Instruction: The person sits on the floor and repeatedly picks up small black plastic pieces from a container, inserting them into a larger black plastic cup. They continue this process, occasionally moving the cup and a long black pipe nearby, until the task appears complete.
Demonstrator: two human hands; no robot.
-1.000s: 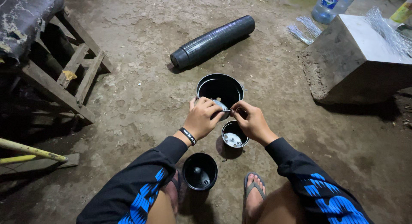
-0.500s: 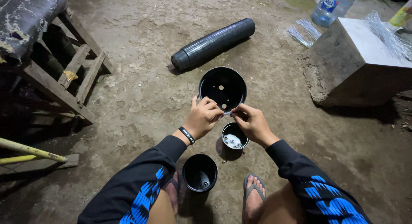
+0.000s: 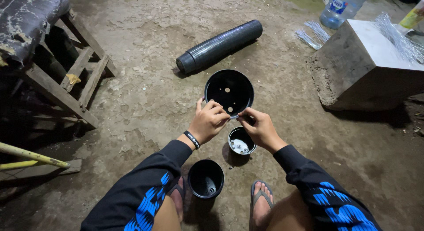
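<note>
A black plastic pot (image 3: pixel 229 91) with holes in its bottom is tipped up so its inside faces me. My left hand (image 3: pixel 208 121) grips its lower rim. My right hand (image 3: pixel 260 129) pinches the same rim from the right, fingers closed on something small that I cannot make out. Just below my hands a small black cup (image 3: pixel 241 141) with pale bits in it stands on the dirt floor. Another empty black pot (image 3: pixel 206 178) sits between my feet.
A long stack of nested black pots (image 3: pixel 218 46) lies on its side farther out. A concrete block (image 3: pixel 371 67) with thin wires (image 3: pixel 397 36) on it stands at right, a water bottle (image 3: pixel 342 7) behind it. A wooden bench frame (image 3: pixel 70 80) is at left.
The pot has been tilted up from lying nearly flat to facing me, and raised a little. Both hands stayed at its lower rim.
</note>
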